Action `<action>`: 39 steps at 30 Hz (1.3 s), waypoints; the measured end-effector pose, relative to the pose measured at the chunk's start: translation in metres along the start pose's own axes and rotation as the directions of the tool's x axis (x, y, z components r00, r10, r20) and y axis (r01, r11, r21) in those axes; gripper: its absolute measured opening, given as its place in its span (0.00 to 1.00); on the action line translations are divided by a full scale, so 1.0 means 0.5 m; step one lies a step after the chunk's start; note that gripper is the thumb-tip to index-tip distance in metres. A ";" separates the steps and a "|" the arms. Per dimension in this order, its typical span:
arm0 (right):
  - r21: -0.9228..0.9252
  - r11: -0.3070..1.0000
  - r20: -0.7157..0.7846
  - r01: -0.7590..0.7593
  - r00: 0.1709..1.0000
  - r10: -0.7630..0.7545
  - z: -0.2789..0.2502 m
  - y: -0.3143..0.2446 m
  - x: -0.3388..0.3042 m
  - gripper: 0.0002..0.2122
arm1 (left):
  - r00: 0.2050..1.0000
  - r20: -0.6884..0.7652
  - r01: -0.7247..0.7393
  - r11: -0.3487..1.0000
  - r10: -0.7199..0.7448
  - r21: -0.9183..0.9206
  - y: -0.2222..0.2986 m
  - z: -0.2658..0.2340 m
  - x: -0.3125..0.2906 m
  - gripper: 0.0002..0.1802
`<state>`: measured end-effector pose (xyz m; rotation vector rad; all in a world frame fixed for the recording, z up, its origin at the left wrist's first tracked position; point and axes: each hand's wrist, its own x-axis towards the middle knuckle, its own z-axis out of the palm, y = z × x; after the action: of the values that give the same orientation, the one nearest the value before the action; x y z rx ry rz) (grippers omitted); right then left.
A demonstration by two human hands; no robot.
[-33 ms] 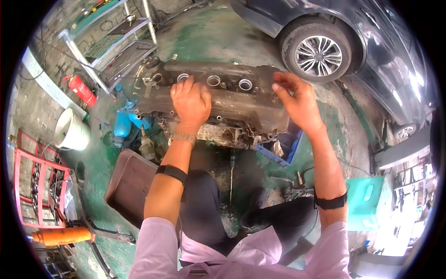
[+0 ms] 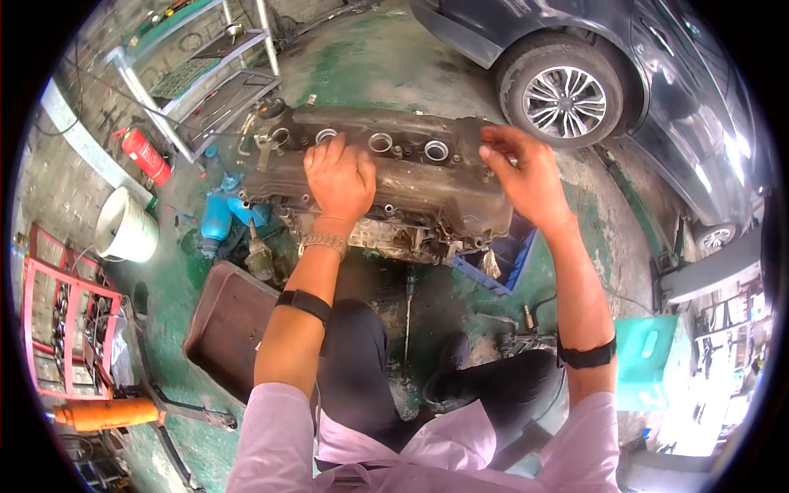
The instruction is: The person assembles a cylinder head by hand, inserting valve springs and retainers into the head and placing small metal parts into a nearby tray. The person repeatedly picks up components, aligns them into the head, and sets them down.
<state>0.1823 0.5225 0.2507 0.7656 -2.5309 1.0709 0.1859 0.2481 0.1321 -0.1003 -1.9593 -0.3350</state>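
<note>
In front of me lies an engine head with a brown, grimy valve cover [image 2: 427,181] on top, a row of round holes along it. My left hand [image 2: 339,175] is closed over the cover's middle, just below one of the holes. Its fingers are curled down, and whatever is in them is hidden. At the cover's right end is my right hand [image 2: 526,171], its thumb and curved fingers apart with a gap between them. I see nothing held there; whether its fingertips touch the cover, I cannot tell. A black oil cap [image 2: 270,108] sits at the far left end.
A brown tray [image 2: 226,320] and blue bottle [image 2: 215,220] stand left. A blue crate [image 2: 511,275] is partly under the engine's right end. Beyond are a dark car [image 2: 649,74], a metal shelf [image 2: 156,103], a fire extinguisher [image 2: 146,156] and a white bucket [image 2: 127,230].
</note>
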 end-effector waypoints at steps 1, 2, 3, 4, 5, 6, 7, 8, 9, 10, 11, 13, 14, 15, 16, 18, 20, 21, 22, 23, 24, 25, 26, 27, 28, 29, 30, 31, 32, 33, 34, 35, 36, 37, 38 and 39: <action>-0.060 0.997 0.011 0.046 0.999 -0.045 0.000 -0.003 0.016 0.14 | 1.000 0.003 -0.003 1.000 0.003 -0.009 0.002 0.001 0.000 0.10; -0.130 0.988 0.067 0.082 0.995 -0.074 0.005 -0.007 0.029 0.12 | 1.000 0.000 -0.001 1.000 0.001 -0.009 0.003 0.000 0.000 0.10; -0.234 0.967 0.132 0.100 0.989 -0.070 0.011 -0.009 0.040 0.12 | 1.000 -0.002 -0.001 1.000 0.001 -0.012 0.004 -0.001 0.000 0.10; -0.317 0.938 0.182 0.142 0.980 -0.087 0.020 -0.011 0.050 0.11 | 1.000 -0.005 -0.001 1.000 0.001 -0.015 0.005 -0.002 0.002 0.11; -0.396 0.899 0.231 0.188 0.968 -0.100 0.028 -0.011 0.058 0.11 | 1.000 -0.002 -0.002 1.000 0.002 -0.018 0.005 -0.003 0.003 0.10; -0.427 0.888 0.263 0.170 0.963 -0.058 0.034 -0.010 0.064 0.11 | 1.000 0.001 -0.003 1.000 0.003 -0.021 0.006 -0.005 0.004 0.10; -0.457 0.876 0.292 0.152 0.956 -0.013 0.040 -0.008 0.069 0.11 | 1.000 0.005 -0.005 1.000 0.005 -0.024 0.007 -0.006 0.005 0.10; -0.487 0.864 0.319 0.125 0.947 0.042 0.046 -0.006 0.072 0.11 | 1.000 0.005 -0.002 1.000 0.002 -0.023 0.008 -0.008 0.005 0.10; -0.492 0.859 0.324 0.141 0.945 0.031 0.050 -0.003 0.075 0.11 | 1.000 0.005 -0.001 1.000 0.001 -0.023 0.009 -0.009 0.006 0.10; -0.497 0.855 0.330 0.147 0.944 0.030 0.053 0.000 0.076 0.10 | 1.000 0.005 0.001 1.000 0.000 -0.028 0.009 -0.009 0.007 0.10; -0.501 0.853 0.330 0.145 0.943 0.034 0.055 0.003 0.077 0.10 | 1.000 0.003 0.001 1.000 -0.001 -0.027 0.010 -0.009 0.007 0.10; -0.493 0.850 0.310 0.185 0.950 -0.027 0.059 0.008 0.078 0.09 | 1.000 -0.009 0.003 0.999 -0.003 -0.038 0.010 -0.009 0.007 0.10; -0.491 0.851 0.300 0.188 0.953 -0.037 0.061 0.010 0.077 0.09 | 1.000 -0.012 0.005 0.999 -0.006 -0.034 0.010 -0.009 0.007 0.10; -0.500 0.841 0.298 0.206 0.953 -0.056 0.063 0.011 0.077 0.09 | 1.000 -0.017 0.006 0.999 -0.007 -0.035 0.011 -0.009 0.007 0.10; -0.510 0.835 0.299 0.209 0.953 -0.056 0.065 0.011 0.077 0.09 | 1.000 -0.026 0.005 0.999 -0.006 -0.041 0.011 -0.009 0.007 0.10; -0.531 0.819 0.296 0.217 0.953 -0.061 0.069 0.011 0.076 0.08 | 1.000 -0.027 0.008 0.999 -0.009 -0.044 0.011 -0.009 0.007 0.09; -0.553 0.801 0.291 0.230 0.954 -0.073 0.071 0.010 0.075 0.07 | 0.999 -0.029 0.013 0.999 -0.014 -0.050 0.012 -0.009 0.006 0.09; -0.559 0.793 0.300 0.244 0.951 -0.082 0.072 0.010 0.075 0.07 | 0.999 -0.028 0.014 0.998 -0.016 -0.053 0.012 -0.009 0.006 0.09; -0.564 0.785 0.307 0.257 0.948 -0.090 0.073 0.010 0.075 0.07 | 0.999 -0.030 0.015 0.998 -0.017 -0.062 0.012 -0.009 0.006 0.09; -0.570 0.778 0.313 0.264 0.945 -0.092 0.073 0.010 0.075 0.07 | 0.999 -0.032 0.009 0.998 -0.011 -0.056 0.012 -0.009 0.007 0.09; -0.589 0.754 0.325 0.290 0.940 -0.107 0.073 0.010 0.076 0.08 | 0.999 -0.037 0.004 0.999 -0.006 -0.054 0.011 -0.008 0.008 0.09; -0.608 0.731 0.337 0.310 0.934 -0.116 0.072 0.011 0.076 0.08 | 0.999 -0.042 -0.001 0.999 -0.001 -0.053 0.011 -0.007 0.009 0.09; -0.618 0.713 0.348 0.333 0.928 -0.132 0.072 0.011 0.076 0.08 | 0.999 -0.044 -0.002 0.999 -0.001 -0.052 0.011 -0.007 0.009 0.09; -0.586 0.742 0.329 0.326 0.932 -0.149 0.071 0.012 0.075 0.08 | 0.999 -0.046 -0.002 0.999 -0.001 -0.051 0.011 -0.007 0.010 0.09; -0.543 0.775 0.309 0.322 0.935 -0.173 0.069 0.013 0.074 0.08 | 0.999 -0.051 -0.003 0.999 0.000 -0.053 0.012 -0.007 0.009 0.09; -0.503 0.808 0.290 0.305 0.941 -0.175 0.068 0.013 0.073 0.07 | 0.999 -0.040 0.007 0.999 -0.009 -0.046 0.012 -0.008 0.009 0.09; -0.506 0.801 0.293 0.320 0.937 -0.189 0.069 0.014 0.073 0.07 | 0.999 -0.033 0.015 0.999 -0.016 -0.042 0.013 -0.009 0.008 0.09; -0.515 0.795 0.298 0.321 0.936 -0.185 0.069 0.015 0.072 0.07 | 0.999 -0.029 0.022 0.999 -0.023 -0.043 0.013 -0.010 0.007 0.09; -0.518 0.792 0.299 0.322 0.936 -0.186 0.069 0.015 0.073 0.07 | 0.999 -0.025 0.024 0.999 -0.025 -0.043 0.013 -0.009 0.007 0.09; -0.541 0.778 0.300 0.321 0.937 -0.178 0.071 0.016 0.073 0.07 | 0.999 -0.023 0.026 0.999 -0.027 -0.048 0.014 -0.010 0.008 0.09; -0.558 0.765 0.298 0.321 0.938 -0.177 0.072 0.016 0.074 0.07 | 0.999 -0.021 0.029 0.998 -0.030 -0.057 0.014 -0.010 0.007 0.09; -0.572 0.757 0.296 0.315 0.941 -0.167 0.074 0.016 0.075 0.07 | 0.999 -0.021 0.029 0.998 -0.030 -0.057 0.014 -0.011 0.008 0.09; -0.586 0.745 0.299 0.319 0.939 -0.168 0.076 0.015 0.076 0.07 | 0.999 -0.023 0.029 0.998 -0.031 -0.062 0.014 -0.011 0.008 0.08; -0.598 0.736 0.301 0.318 0.940 -0.161 0.077 0.015 0.077 0.07 | 0.999 -0.028 0.029 0.997 -0.031 -0.073 0.014 -0.011 0.009 0.08; -0.609 0.727 0.304 0.316 0.940 -0.155 0.077 0.015 0.078 0.07 | 0.999 -0.022 0.029 0.998 -0.030 -0.063 0.014 -0.011 0.009 0.08; -0.590 0.744 0.304 0.313 0.940 -0.155 0.077 0.015 0.078 0.07 | 0.999 -0.020 0.028 0.998 -0.029 -0.060 0.014 -0.011 0.009 0.08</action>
<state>0.1441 0.4850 0.2376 1.0049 -2.6238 0.0016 0.1906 0.2531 0.1394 -0.1072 -1.9319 -0.4113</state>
